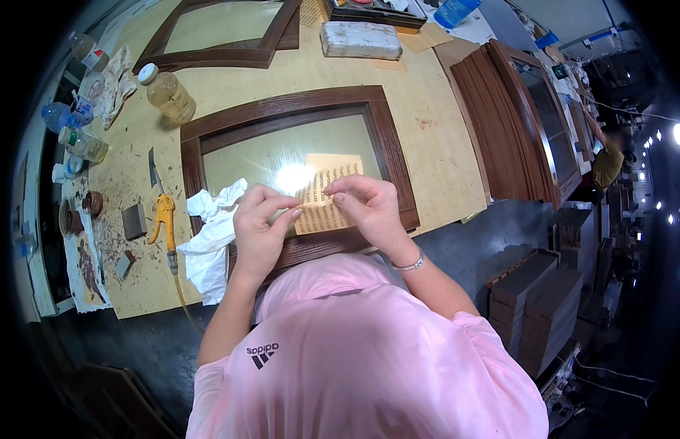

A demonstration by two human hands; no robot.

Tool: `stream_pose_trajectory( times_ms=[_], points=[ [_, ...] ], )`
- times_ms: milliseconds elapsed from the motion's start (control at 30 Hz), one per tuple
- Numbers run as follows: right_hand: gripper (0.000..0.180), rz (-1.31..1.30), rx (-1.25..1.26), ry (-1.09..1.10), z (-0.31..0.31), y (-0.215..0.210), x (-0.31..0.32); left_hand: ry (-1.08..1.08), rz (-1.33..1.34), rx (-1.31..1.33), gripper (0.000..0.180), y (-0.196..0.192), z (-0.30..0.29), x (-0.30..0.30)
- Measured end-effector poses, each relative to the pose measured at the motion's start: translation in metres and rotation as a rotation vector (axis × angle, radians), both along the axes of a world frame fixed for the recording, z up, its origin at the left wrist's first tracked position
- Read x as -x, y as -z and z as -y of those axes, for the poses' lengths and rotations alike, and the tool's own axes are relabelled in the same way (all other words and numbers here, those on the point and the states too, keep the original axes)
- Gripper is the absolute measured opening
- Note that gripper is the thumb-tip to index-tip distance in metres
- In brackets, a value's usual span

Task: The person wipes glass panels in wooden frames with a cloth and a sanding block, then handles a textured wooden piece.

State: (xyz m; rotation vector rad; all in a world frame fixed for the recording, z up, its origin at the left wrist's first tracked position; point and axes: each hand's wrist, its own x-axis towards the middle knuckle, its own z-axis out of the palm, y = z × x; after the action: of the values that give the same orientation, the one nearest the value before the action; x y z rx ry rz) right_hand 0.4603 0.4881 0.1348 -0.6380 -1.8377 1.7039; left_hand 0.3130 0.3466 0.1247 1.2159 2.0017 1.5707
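A tan piece of sandpaper [324, 218], with rows of print on its back, lies over the glass of a brown wooden framed door panel [392, 139]. A plain tan part of it shows at the far edge. At its left side my left hand [261, 228] pinches it between thumb and fingertips. My right hand [370, 212] pinches it at the upper right, fingers bent. Beside my left wrist a crumpled white cloth [207, 252] hangs over the panel's left corner. Light glares off the glass [241, 161] just beyond my hands.
Left lie a yellow air blow gun [164, 218] with hose, a blade [154, 167] and a dark block [134, 222]. Several bottles stand behind, one a jar [168, 95] of yellowish liquid. Another framed panel [230, 57], a wrapped block [360, 40] and stacked brown panels [493, 121] surround me.
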Motion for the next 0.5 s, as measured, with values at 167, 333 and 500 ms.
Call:
stream_pose_trajectory(
  times_ms=[167,333,500],
  points=[
    [0.011,0.056,0.025,0.008,-0.002,-0.003,0.001,-0.053,-0.489,-0.046,0.015,-0.003,-0.001,-0.002],
    [0.011,0.138,0.094,0.043,-0.001,-0.005,0.002,-0.110,-0.640,-0.123,0.016,0.008,-0.001,-0.004],
    [0.010,0.153,0.262,0.075,0.001,0.003,0.001,-0.101,-0.694,-0.161,0.018,0.013,0.001,-0.005]
  ],
)
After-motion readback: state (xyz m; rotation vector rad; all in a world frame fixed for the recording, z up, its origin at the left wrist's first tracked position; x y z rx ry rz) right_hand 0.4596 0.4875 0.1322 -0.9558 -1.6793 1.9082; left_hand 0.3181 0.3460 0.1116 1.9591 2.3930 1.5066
